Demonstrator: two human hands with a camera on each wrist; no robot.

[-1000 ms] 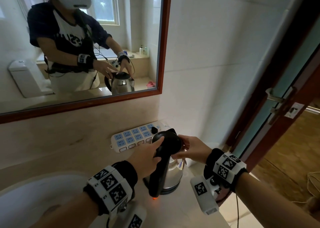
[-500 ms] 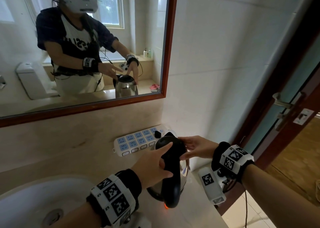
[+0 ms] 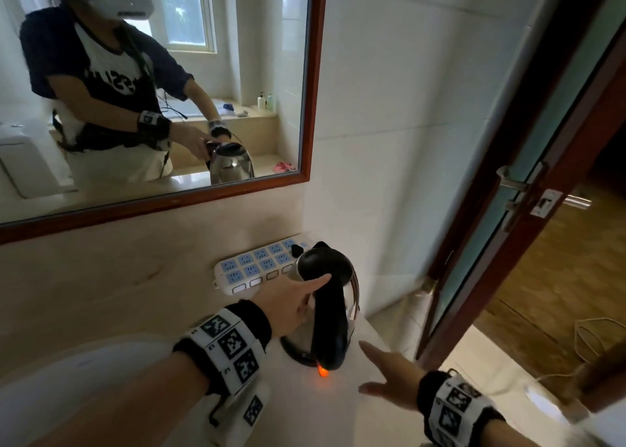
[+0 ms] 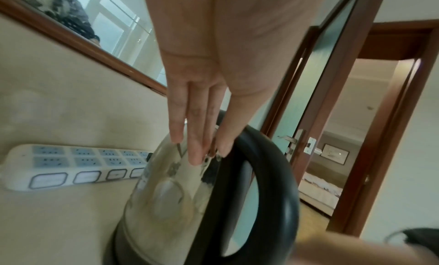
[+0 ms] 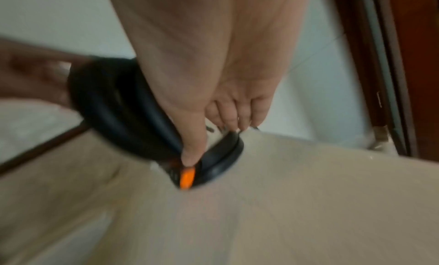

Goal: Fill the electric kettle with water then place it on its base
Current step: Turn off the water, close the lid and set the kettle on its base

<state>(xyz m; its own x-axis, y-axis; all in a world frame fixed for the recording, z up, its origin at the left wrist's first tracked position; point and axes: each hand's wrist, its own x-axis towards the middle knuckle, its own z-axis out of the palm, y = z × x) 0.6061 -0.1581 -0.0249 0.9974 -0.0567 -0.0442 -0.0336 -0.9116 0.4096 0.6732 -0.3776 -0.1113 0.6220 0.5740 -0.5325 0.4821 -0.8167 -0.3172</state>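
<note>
Right hand (image 3: 389,375) withdrawn; kettle (image 3: 325,307) beside left hand (image 3: 291,302).

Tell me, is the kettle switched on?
On: the switch at the foot of the kettle handle glows orange, casting light on the counter.

The beige counter (image 3: 332,409) bears the kettle (image 3: 350,297) and power strip (image 3: 257,270).

The head view looks down at the counter (image 3: 325,409) from above; 2 close wrist views share the kettle (image 4: 166,190).
</note>
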